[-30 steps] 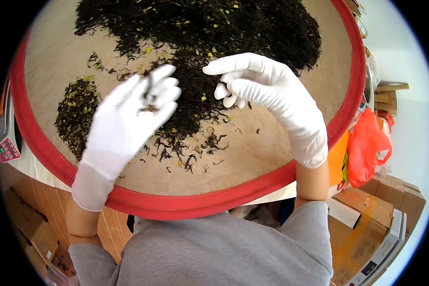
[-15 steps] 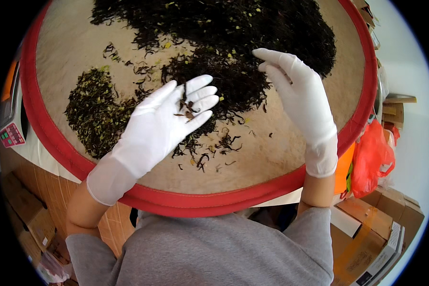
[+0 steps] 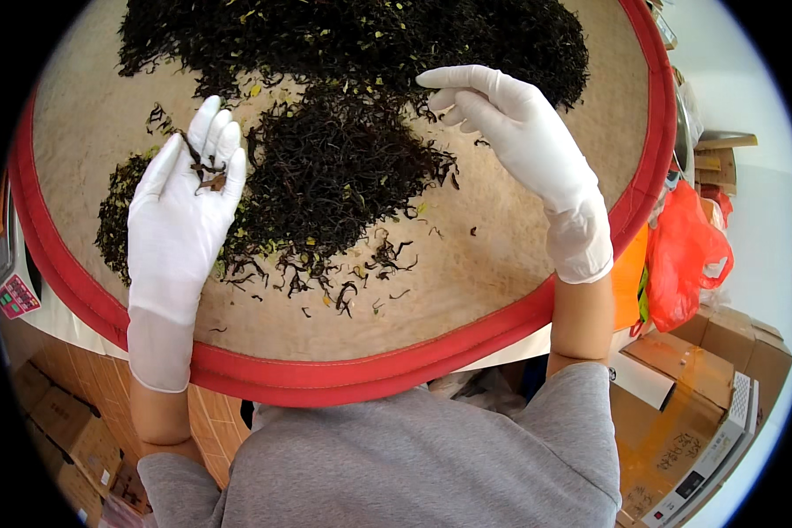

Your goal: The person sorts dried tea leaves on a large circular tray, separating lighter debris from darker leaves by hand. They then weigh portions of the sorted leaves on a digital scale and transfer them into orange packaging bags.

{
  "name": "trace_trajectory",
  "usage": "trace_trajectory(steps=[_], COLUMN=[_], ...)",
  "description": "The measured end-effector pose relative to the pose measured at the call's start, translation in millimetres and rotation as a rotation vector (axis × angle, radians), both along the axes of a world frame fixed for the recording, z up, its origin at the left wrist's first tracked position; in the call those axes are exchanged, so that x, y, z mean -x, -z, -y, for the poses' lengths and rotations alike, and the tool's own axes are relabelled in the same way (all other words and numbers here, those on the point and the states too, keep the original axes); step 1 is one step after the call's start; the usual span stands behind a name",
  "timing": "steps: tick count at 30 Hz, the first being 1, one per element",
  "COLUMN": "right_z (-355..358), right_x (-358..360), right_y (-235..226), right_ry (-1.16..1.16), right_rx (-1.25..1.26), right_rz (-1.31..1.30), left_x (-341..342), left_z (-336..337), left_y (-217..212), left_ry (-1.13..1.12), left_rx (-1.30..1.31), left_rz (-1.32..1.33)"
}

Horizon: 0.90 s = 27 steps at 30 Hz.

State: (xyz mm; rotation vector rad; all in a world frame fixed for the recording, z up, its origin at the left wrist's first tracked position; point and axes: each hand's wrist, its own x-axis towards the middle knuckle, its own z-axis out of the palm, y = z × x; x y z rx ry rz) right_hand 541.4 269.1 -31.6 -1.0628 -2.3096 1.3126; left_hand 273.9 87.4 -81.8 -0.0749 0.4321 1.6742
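My left hand (image 3: 183, 207) wears a white glove and is turned palm up, fingers stretched. A few dark, twisted dried tea leaves (image 3: 209, 167) lie on its palm and fingers, one of them brown. It hovers over the sorted-out pile of small greenish leaf bits (image 3: 114, 211), partly hiding it. Right of it is a dark heap of tea leaves (image 3: 326, 176). My right hand (image 3: 519, 132), also in a white glove, is above the far right edge of that heap. Its fingers reach out leftward, somewhat bent and apart from the thumb, and I see nothing in them.
The round tray has a beige cloth bottom (image 3: 466, 273) and a red rim (image 3: 326, 378). A larger dark tea heap (image 3: 352, 40) covers its far side. A scale (image 3: 18, 290) stands at left. On the right are a red plastic bag (image 3: 686, 255) and cardboard boxes (image 3: 669, 440).
My left hand has swung left with the leaves on its palm, from the dark heap to over the greenish pile. My right hand has shifted slightly left and away from me. The view has moved slightly.
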Motion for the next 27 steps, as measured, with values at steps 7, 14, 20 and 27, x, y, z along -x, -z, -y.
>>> trace_trajectory(steps=[7, 14, 20, 27], right_z=[9, 15, -16, -1], right_x=[4, -3, -26, -10], right_y=[23, -5, 10, 22], right_ry=[-0.295, -0.363, -0.135, -0.306], right_rx=[-0.24, -0.082, -0.206, -0.205], right_rz=[0.129, -0.014, 0.683, 0.626], left_x=[8, 11, 7, 17], left_z=[2, 4, 2, 6], left_y=[4, 6, -5, 5], left_ry=[0.04, 0.021, -0.009, 0.038], left_rx=[-0.095, -0.048, -0.01, -0.1], left_rz=[0.015, -0.011, -0.044, -0.033])
